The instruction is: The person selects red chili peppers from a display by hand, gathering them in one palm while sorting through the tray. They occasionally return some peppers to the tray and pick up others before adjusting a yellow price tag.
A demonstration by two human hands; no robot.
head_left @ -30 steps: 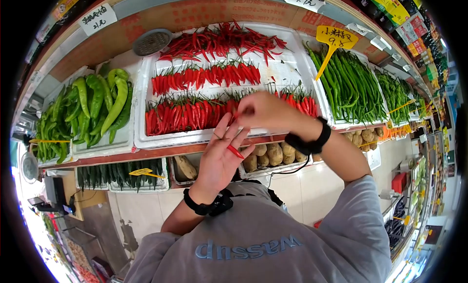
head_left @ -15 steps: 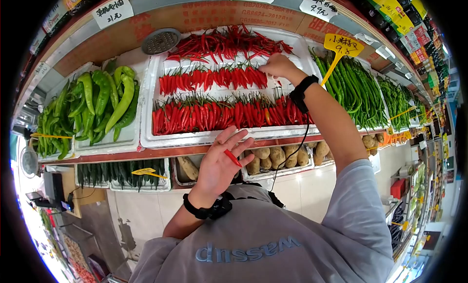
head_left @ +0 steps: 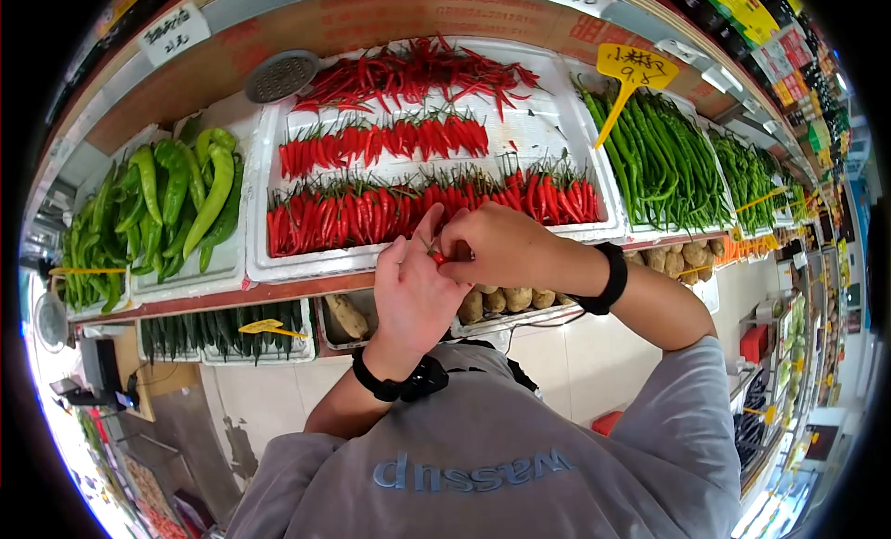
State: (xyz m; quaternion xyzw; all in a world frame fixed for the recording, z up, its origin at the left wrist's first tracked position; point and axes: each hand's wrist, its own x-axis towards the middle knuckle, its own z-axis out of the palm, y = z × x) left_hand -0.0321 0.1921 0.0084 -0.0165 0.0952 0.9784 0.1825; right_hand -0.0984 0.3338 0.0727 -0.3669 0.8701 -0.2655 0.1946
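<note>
My two hands meet just past the front edge of the white foam tray [head_left: 353, 263]. My left hand [head_left: 415, 293] is palm up, a small red chili [head_left: 437, 257] at its fingers. From the right, my right hand [head_left: 492, 247] reaches over with bent fingers pinched on that chili. Behind them in the tray stands a front row of red chilies [head_left: 348, 216]. A shorter middle row [head_left: 380, 142] lies farther back, and a loose pile of red chilies [head_left: 418, 73] fills the far end.
Large green peppers [head_left: 172, 200] lie in trays at left, long green chilies [head_left: 650, 163] at right beside a yellow price sign [head_left: 637, 68]. Potatoes [head_left: 506, 301] and dark cucumbers [head_left: 223, 330] sit on the lower shelf. A round metal strainer [head_left: 281, 77] is at the back left.
My right hand has come back from the end of the middle row to my left hand, closing on the chili that lay across the left palm. The view has shifted slightly.
</note>
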